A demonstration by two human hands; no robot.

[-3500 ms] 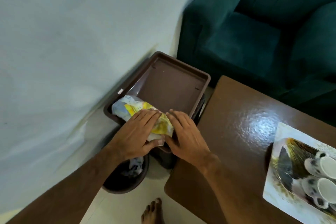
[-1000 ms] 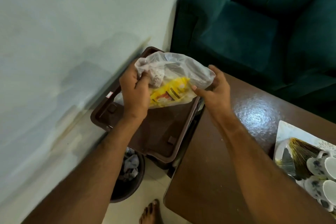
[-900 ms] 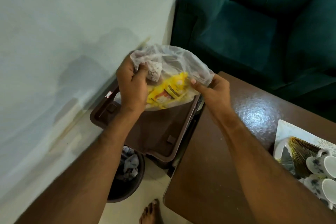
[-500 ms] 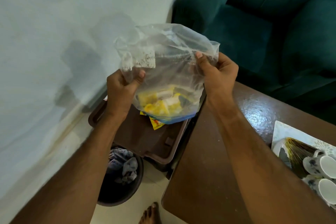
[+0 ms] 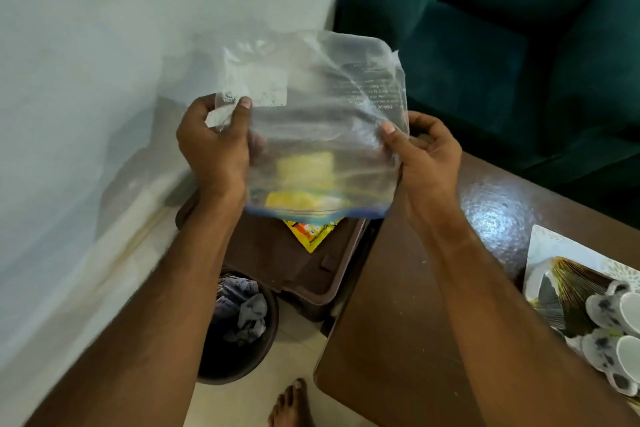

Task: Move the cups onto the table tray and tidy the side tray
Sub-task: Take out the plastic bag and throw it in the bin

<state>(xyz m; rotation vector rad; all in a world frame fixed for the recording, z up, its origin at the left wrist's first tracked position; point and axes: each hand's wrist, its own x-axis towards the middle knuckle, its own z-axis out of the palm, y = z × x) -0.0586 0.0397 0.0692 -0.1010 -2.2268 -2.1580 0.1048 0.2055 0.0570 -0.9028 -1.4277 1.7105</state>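
Clear crinkled plastic fills the middle of the head view: we hold one transparent zip bag point(image 5: 311, 121) upside down, its blue sealing strip at the bottom edge, so that, as we judge it, the yellow sachets point(image 5: 304, 180) inside can slide out over the tray below. Our left hand point(image 5: 214, 146) pinches the bag's left edge between thumb and curled fingers, and our right hand point(image 5: 426, 156) pinches the right edge the same way, which keeps the bag spread wide and its mouth pointing down. Just below the bag's mouth, at lower centre, one yellow printed packet point(image 5: 311, 230) pokes out over the brown plastic side tray point(image 5: 277, 253); whether it is touching the tray floor we cannot tell, as that part is blurred. Inside the bag we count at least two yellow patches, though blur hides the exact number. One dark round waste bin point(image 5: 239, 326) stands on the floor at lower left of the tray, with crumpled grey scraps in it. At the right edge of the frame, one white patterned table tray point(image 5: 554, 253) lies on the glossy brown wooden table point(image 5: 398, 305), and on it we see parts of two white cups with dark floral marks point(image 5: 609, 326), so the cup step looks done and the side tray is what we are tidying. One dark green sofa point(image 5: 502, 45) fills the upper right.
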